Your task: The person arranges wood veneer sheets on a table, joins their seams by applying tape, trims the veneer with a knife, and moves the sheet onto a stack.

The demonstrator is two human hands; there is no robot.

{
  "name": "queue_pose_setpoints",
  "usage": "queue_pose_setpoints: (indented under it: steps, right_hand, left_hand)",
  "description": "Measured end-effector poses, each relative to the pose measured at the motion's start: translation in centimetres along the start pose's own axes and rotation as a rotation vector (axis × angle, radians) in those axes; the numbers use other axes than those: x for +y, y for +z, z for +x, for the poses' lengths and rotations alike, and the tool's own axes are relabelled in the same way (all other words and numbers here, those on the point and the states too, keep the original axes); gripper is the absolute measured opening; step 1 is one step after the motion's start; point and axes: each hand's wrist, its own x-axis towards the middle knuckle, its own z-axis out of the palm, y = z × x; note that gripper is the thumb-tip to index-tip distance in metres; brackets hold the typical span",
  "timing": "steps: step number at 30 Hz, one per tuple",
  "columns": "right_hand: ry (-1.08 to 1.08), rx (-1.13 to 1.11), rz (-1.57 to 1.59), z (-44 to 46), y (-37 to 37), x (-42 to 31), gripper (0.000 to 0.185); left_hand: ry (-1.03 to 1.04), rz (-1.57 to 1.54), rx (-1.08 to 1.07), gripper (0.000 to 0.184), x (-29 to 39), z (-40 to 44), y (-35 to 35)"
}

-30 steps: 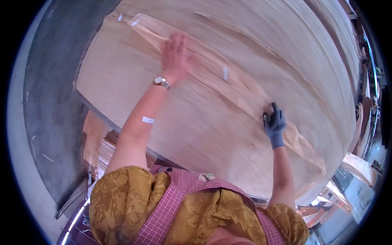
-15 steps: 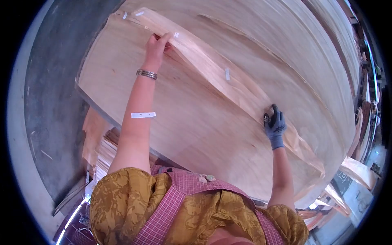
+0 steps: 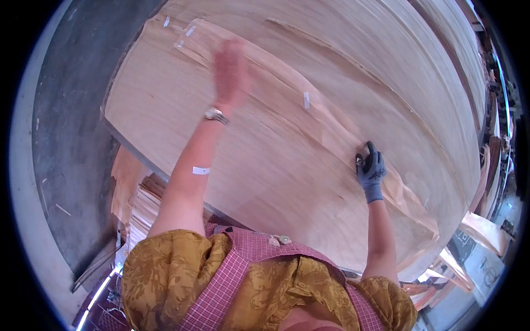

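Observation:
My bare left hand (image 3: pixel 231 71), with a watch at the wrist, is over the upper part of a thin veneer strip (image 3: pixel 276 70). Motion smears its fingers. The strip lies slantwise across a large pale wood sheet (image 3: pixel 265 160). White tape pieces (image 3: pixel 306 100) stick to it, several near its upper left end. Another tape piece (image 3: pixel 201 170) is on my left forearm. My right hand (image 3: pixel 371 168), in a grey-blue glove, rests at the strip's lower part, fingers curled around something small that I cannot make out.
A long raised edge (image 3: pixel 353 62) of veneer runs beyond the strip. Grey floor (image 3: pixel 72 116) lies left of the stack. Stacked veneer pieces (image 3: pixel 144 201) are below the sheet's near left edge. More loose veneer (image 3: pixel 486 231) hangs at the right.
My left hand pinched the strip's lifted near edge half a second ago; now it has moved right, over the strip, which lies flatter. A tape piece shows near its upper end. My right hand stays put.

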Motion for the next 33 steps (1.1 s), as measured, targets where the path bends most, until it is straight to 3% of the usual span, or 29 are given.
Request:
queue_pose_setpoints:
  steps: [1, 4, 11, 14, 17, 18, 19, 20, 21, 22, 23, 24, 25, 28, 31, 33]
  right_hand:
    - [0.005, 0.001, 0.006, -0.1, 0.3, 0.3, 0.056]
    - [0.036, -0.044, -0.007, 0.1, 0.2, 0.0, 0.054]
    - [-0.030, 0.007, 0.005, 0.2, 0.1, 0.1, 0.051]
    - [0.214, -0.187, 0.242, 1.3, -1.5, 0.0, 0.046]
    - [0.238, -0.083, 0.306, 4.0, -1.9, -1.1, 0.043]
    - [0.093, 0.024, 0.396, 5.6, -1.6, -3.3, 0.036]
    - [0.087, -0.007, 0.676, 7.8, -2.2, -7.8, 0.038]
    - [-0.235, -0.046, 0.301, 10.5, -3.1, -10.9, 0.047]
    - [-0.353, -0.035, 0.391, 13.0, -1.6, -14.3, 0.055]
    - [-0.388, -0.015, 0.373, 15.2, -0.2, -17.8, 0.051]
    - [-0.168, -0.285, 0.654, 17.0, 0.6, -21.5, 0.046]
    - [-0.179, -0.392, 0.755, 19.0, 1.3, -25.1, 0.033]
    - [-0.146, -0.529, 0.742, 21.0, 2.4, -28.2, 0.023]
    - [-0.614, -0.202, -0.035, 25.2, 9.8, -33.2, 0.024]
    - [-0.411, -0.410, -0.135, 27.1, 9.8, -38.4, 0.029]
    - [-0.341, -0.437, -0.175, 27.6, 10.6, -39.1, 0.033]
  left_hand:
    - [0.087, -0.063, -0.175, 0.079, 3.0, -0.6, -0.1]
    - [0.252, -0.069, -0.290, 0.083, 4.7, -2.0, 1.8]
    - [0.027, 0.164, -0.067, 0.083, -9.9, 3.8, 3.4]
    - [0.036, 0.178, -0.006, 0.074, -12.0, 4.2, 3.8]
    - [0.042, 0.057, 0.015, 0.058, -13.0, 4.7, 3.3]
    - [0.043, -0.007, 0.019, 0.054, -12.9, 4.5, 2.9]
    - [0.002, -0.042, -0.009, 0.051, -12.8, 4.6, 2.5]
    - [-0.039, -0.075, -0.035, 0.049, -12.5, 4.8, 2.0]
    - [-0.080, -0.107, -0.058, 0.047, -12.9, 5.1, 1.6]
    - [-0.076, -0.108, -0.015, 0.047, -12.9, 5.0, 1.6]
    - [-0.071, -0.107, 0.027, 0.047, -12.9, 4.8, 2.0]
    - [-0.066, -0.104, 0.068, 0.047, -12.8, 4.7, 2.4]
    - [-0.072, -0.127, 0.115, 0.047, -12.8, 4.8, 2.7]
    - [-0.100, -0.201, 0.175, 0.049, -12.5, 4.8, 3.1]
    - [-0.178, -0.281, 0.158, 0.048, -12.2, 4.9, 2.5]
    - [-0.152, -0.272, 0.185, 0.045, -12.3, 4.9, 2.6]
